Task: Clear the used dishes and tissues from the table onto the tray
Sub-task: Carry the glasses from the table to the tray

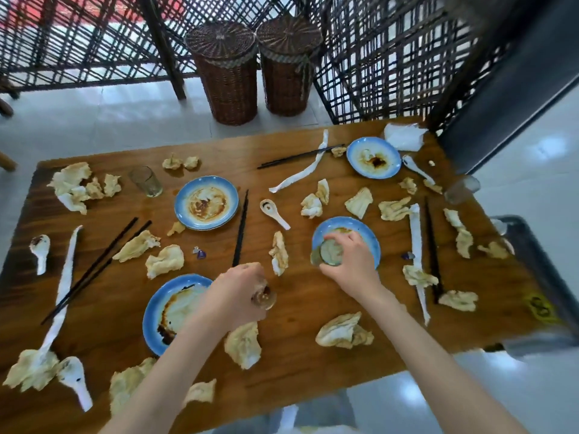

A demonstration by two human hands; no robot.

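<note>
So we've got a glass in each hand right now; our right hand (351, 261) has its fingers (336, 238) curled round a glass (329, 253) held over the blue plate (371, 242) near the middle of the bench (307, 302), and our left hand (238, 292) is wrapped around a second glass (264, 297) just left of that plate, tipped so we see its base; neither looks set down, far as we can tell.

The tray (532, 245) is the thing that matters; it sits off the bench's edge, well to the right of that plate, so the right hand is clearly the nearer one and the left has to cross over plate and tissues to get there; we'd guess the right glass goes first.

Loads still left: three more blue plates, chopsticks (241, 227) lying lengthwise away from us left of the plate, spoons, crumpled tissues everywhere; barely started, we reckon.
</note>
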